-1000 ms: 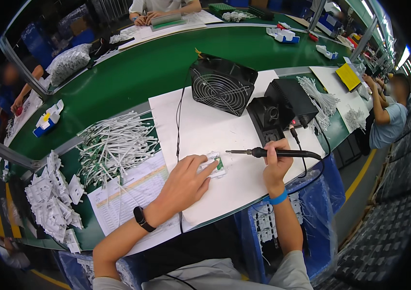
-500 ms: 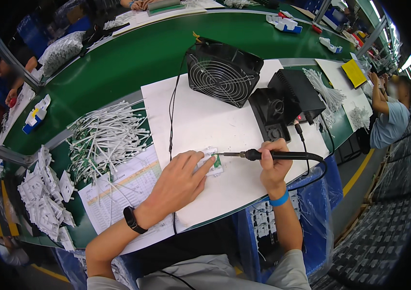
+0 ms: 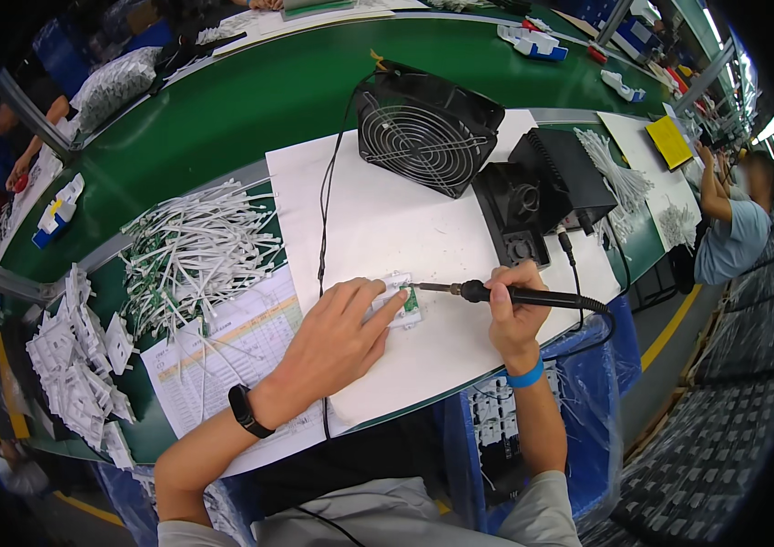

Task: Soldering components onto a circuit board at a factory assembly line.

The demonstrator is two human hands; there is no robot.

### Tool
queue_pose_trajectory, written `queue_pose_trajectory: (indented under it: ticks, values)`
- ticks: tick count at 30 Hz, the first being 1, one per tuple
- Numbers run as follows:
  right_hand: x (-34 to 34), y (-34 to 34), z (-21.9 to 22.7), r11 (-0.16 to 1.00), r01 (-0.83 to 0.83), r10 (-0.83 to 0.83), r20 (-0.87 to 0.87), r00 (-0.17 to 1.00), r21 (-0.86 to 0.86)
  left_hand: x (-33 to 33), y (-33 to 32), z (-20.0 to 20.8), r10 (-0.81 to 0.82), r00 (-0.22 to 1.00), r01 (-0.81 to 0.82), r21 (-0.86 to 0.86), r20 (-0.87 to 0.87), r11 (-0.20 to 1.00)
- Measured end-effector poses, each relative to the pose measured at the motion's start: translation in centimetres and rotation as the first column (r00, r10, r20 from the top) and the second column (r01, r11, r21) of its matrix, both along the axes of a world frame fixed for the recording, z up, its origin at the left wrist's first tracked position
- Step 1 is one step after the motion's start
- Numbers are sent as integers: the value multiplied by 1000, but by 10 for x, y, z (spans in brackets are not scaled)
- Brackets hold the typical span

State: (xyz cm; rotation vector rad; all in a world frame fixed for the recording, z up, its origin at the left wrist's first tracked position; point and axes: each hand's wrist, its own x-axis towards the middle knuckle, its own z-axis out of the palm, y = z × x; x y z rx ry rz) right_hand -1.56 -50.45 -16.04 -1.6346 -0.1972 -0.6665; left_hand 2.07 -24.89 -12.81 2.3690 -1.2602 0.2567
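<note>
My right hand (image 3: 512,305) is closed round the black handle of a soldering iron (image 3: 533,295), whose metal shaft points left. Its tip meets or hovers just over a small green circuit board (image 3: 410,302); contact is too fine to make out. The board sits in a white plastic housing (image 3: 414,318) on a white work sheet (image 3: 378,210). Fingers outstretched, my left hand (image 3: 337,335) lies flat over the housing's left side, its index fingertip at the board. That hand hides part of the housing.
Behind stand a black fan (image 3: 428,132) and a soldering station (image 3: 560,178) with its iron holder (image 3: 519,214). Left are bundled white cables (image 3: 195,246), white plastic housings (image 3: 82,374) and a printed sheet (image 3: 223,337). A cord (image 3: 324,219) crosses the sheet. A co-worker (image 3: 738,219) sits right.
The whole view has shifted slightly. Both hands, the soldering iron and the housing keep nearly the same places. The red light seen on the soldering station no longer shows.
</note>
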Motion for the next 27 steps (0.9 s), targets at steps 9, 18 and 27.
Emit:
queue_pose_trajectory:
  ticks: [9,18,27]
  values:
    - [-5,0,0,995,89,-87,63,994,-34,0,0,0,-4,1000,4,-3,-6,1000]
    - [-7,-3,0,995,24,-22,-11,1000,101,16,5,0,12,998,-6,92,-64,996]
    - [-8,-2,1,995,-43,50,-74,996,93,22,6,4,-6,992,19,97,-126,995]
